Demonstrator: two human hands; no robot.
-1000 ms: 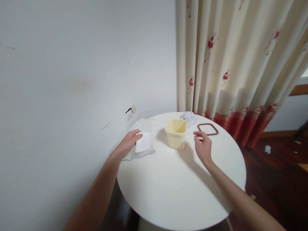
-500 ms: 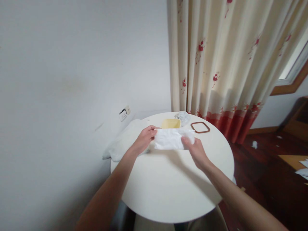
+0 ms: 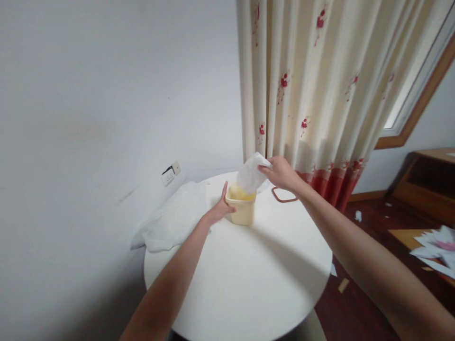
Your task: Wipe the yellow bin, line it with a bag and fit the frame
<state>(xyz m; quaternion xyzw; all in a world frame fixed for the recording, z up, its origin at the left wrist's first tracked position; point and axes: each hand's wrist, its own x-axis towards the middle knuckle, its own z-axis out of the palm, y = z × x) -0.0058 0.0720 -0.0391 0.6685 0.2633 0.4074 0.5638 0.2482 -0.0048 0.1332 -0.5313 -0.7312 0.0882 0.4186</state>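
A small pale yellow plastic bin point(image 3: 242, 211) stands on the round white table point(image 3: 249, 274). My left hand point(image 3: 220, 208) holds the bin's left side and rim. My right hand point(image 3: 280, 173) is raised above the bin and pinches the top of a thin white plastic bag point(image 3: 250, 175). The bag hangs down with its lower end inside the bin's mouth. A brown rectangular ring point(image 3: 284, 195) lies flat on the table behind the bin, under my right wrist.
A heap of white cloth or bags point(image 3: 174, 219) lies on the table's left side against the wall. A floral curtain point(image 3: 320, 85) hangs behind. A wall socket point(image 3: 169, 173) is at the left. Paper scraps point(image 3: 433, 246) lie on the dark wooden floor at the right.
Both hands had taken the white bag from the pile and spread it in front of the bin. Now my right hand has lifted it over the bin, and my left has moved to the bin.
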